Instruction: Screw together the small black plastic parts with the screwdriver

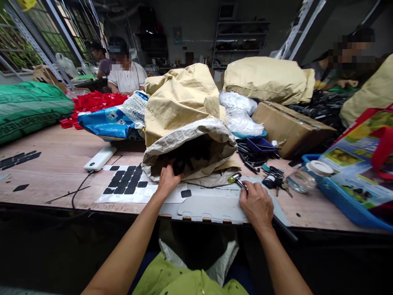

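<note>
My left hand [168, 180] reaches into the mouth of a tan sack [184, 98] that lies on its side facing me. Its fingers are curled against dark parts [184, 164] inside; what they grip is hard to make out in the shadow. In my right hand [257, 203] is a small hammer [236, 178], its metal head with a yellow-green face pointing left and its dark handle sticking out below my palm. Under both hands lies a grey board [211, 207]. A white sheet [104, 197] with rows of black stickers [125, 180] is left of the sack, and one loose black sticker [186, 193] lies near its right edge.
A white power bank [100, 158] with a cable lies left. Keys [284, 184], a clear jar [301, 181], a purple tray [260, 145] and a blue basket [344, 200] stand right. Behind are a cardboard box [288, 127], red parts [95, 102] and a co-worker [127, 73].
</note>
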The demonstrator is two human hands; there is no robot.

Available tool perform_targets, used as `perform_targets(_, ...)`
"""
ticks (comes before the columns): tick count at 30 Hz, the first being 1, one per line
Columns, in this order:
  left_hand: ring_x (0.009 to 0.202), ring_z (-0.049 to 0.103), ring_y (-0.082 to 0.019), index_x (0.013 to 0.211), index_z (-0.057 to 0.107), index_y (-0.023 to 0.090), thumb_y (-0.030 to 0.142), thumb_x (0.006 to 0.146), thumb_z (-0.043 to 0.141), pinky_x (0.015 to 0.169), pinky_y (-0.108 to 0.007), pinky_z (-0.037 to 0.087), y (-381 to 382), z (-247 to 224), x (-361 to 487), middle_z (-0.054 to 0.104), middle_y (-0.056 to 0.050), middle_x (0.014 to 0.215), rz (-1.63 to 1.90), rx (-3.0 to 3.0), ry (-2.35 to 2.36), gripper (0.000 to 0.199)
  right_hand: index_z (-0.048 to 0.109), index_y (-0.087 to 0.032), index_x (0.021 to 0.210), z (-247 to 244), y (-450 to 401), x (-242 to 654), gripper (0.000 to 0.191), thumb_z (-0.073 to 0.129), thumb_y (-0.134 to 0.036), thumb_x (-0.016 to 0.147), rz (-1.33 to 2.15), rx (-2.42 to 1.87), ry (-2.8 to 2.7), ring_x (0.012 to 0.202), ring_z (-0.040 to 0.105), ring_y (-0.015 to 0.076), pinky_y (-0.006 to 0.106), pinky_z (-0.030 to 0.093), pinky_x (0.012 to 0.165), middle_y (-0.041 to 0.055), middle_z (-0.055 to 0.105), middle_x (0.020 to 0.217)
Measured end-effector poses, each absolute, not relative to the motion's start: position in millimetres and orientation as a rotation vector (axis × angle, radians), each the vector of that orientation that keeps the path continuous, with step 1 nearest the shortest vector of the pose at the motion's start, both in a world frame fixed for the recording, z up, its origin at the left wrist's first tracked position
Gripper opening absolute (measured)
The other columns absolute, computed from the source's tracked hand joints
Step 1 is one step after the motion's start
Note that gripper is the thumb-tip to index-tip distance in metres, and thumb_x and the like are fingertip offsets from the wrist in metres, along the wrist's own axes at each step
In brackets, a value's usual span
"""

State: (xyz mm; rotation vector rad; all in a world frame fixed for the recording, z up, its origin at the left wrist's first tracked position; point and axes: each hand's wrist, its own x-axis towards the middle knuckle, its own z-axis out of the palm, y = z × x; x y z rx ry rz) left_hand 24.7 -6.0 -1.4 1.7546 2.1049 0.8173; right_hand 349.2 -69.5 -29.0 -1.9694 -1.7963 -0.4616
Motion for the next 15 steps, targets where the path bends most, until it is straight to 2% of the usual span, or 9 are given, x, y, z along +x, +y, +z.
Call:
perform_targets(6,0.110,0.062,-0.031,0.117,0.071,0.020,0.037,0.081,0.076,0.099,-0.040,0.052,-13,-14,27,0.064,-0.013,0.109,0.880,1.791,2.169,0.040,0.070,-0.020,0.118,-27,-71,348,0.027,0.058,-0.023,0.094,-0.445,-1.978,-1.801,0.088,0.052,0.0218,0.032,0.035,0.076,0.0072,0.063,0.097)
perform_targets(10,0.113,0.061,-0.035,0.113,0.076,0.020,0.050,0.083,0.072,0.099,-0.044,0.051,-9,-12,34,0.064,-0.016,0.112,0.767,1.760,2.271,0.042,0.070,-0.021,0.118,-26,-71,348,0.027,0.058,-0.024,0.094,-0.445,-1.986,-1.803,0.088,0.053,0.0219,0.032,0.035,0.077,0.0070,0.063,0.097)
perform_targets(15,0.115,0.058,-0.038,0.109,0.078,0.021,0.046,0.084,0.069,0.098,-0.046,0.051,-11,-8,38,0.062,-0.016,0.113,0.759,1.759,2.317,0.037,0.070,-0.021,0.118,-26,-72,348,0.027,0.058,-0.024,0.094,-0.438,-1.992,-1.795,0.089,0.052,0.0217,0.032,0.034,0.077,0.0068,0.064,0.098)
